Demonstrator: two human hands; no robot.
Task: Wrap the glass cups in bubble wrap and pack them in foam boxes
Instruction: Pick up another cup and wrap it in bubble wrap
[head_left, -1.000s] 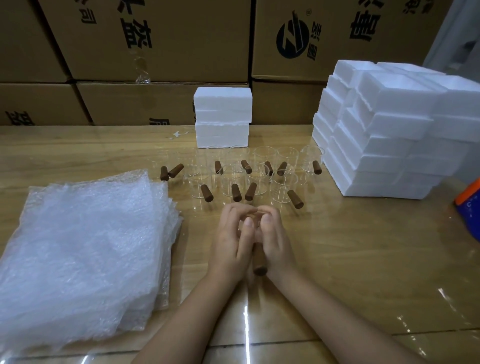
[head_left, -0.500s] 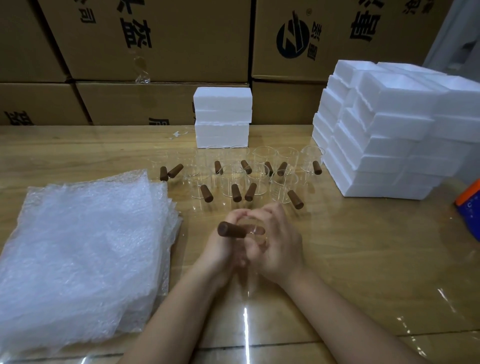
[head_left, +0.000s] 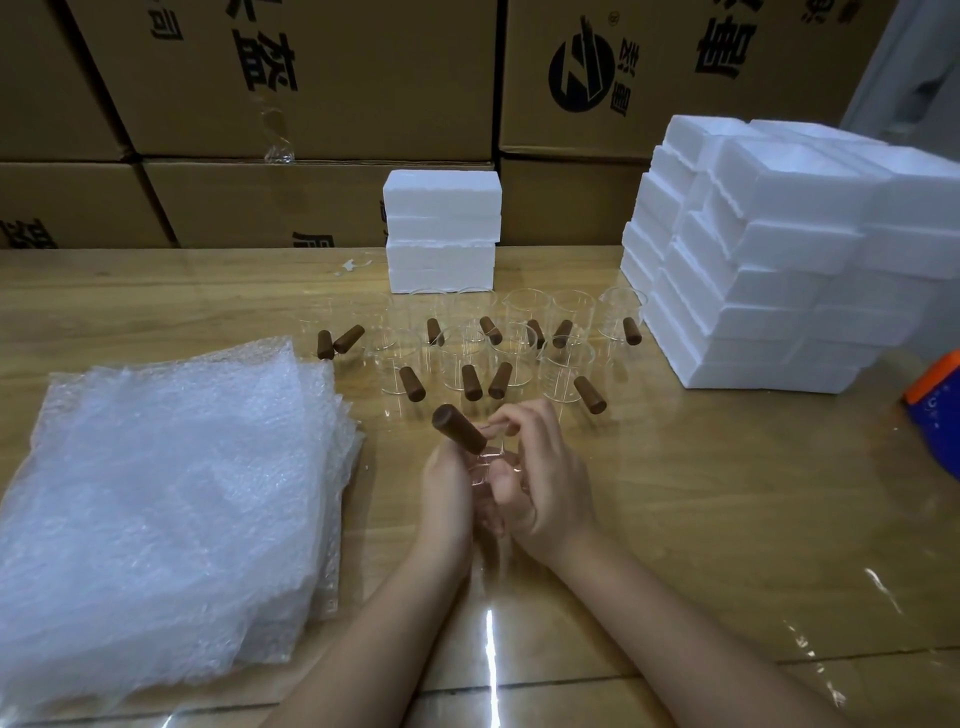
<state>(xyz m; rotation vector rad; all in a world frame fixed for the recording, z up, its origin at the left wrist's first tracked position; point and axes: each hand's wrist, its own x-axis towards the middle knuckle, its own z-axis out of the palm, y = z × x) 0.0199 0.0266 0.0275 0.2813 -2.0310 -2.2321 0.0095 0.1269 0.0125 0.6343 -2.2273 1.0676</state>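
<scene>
Glass cup (head_left: 487, 465) (wooden handle (head_left: 460, 429) raised), clasped by the curled left hand (head_left: 445, 496) and right hand (head_left: 548, 491), could slip and crack on the table (head_left: 727, 493).

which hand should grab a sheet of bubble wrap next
Probably left: the bubble wrap lies just beside the left hand, while the right hand would have to cross over; its fingers grip the cup.

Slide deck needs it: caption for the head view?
Left hand and right hand hold a cup; bubble wrap left, foam boxes right.
</scene>
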